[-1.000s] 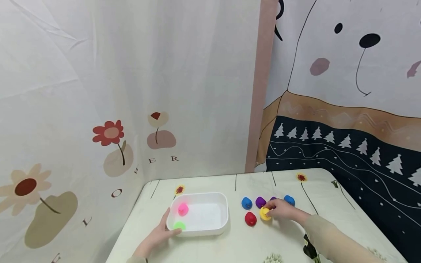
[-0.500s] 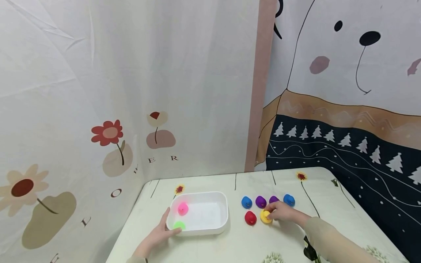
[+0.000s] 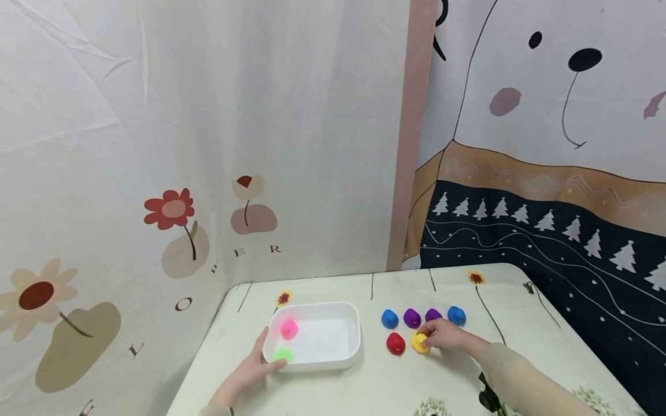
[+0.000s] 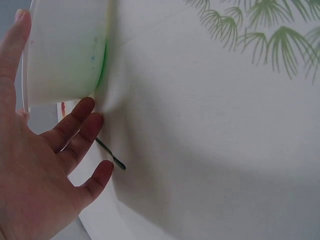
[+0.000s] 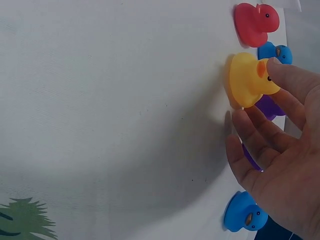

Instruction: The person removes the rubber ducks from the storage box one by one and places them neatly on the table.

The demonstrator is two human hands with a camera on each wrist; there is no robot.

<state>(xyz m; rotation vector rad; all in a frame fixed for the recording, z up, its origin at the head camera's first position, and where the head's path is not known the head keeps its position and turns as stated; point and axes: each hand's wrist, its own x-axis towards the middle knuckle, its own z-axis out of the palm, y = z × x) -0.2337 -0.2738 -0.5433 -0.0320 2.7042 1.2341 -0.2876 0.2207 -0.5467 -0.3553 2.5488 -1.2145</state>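
On the right, my right hand [image 3: 446, 335] pinches a yellow rubber duck [image 5: 243, 80], thumb on its head; the duck sits upright on the table. A red duck [image 3: 396, 344] stands just left of it. Behind are a blue duck [image 3: 389, 319], two purple ducks [image 3: 412, 318] and another blue duck [image 3: 457, 315]. My left hand [image 3: 253, 365] grips the left end of a white plastic box [image 3: 359, 341], its thumb at the near rim. Inside the box lie a pink duck [image 3: 288, 329] and a bright green duck [image 3: 283, 355], partly hidden by the near wall.
The table wears a pale flower-printed cloth [image 3: 364, 398]. Behind it hangs a white curtain [image 3: 322, 144], and at the right a dark tree-patterned cloth [image 3: 520, 242] drops past the table's edge.
My right hand and the yellow duck have shifted slightly nearer to me, so more of the purple duck behind shows. My left hand stays on the box.
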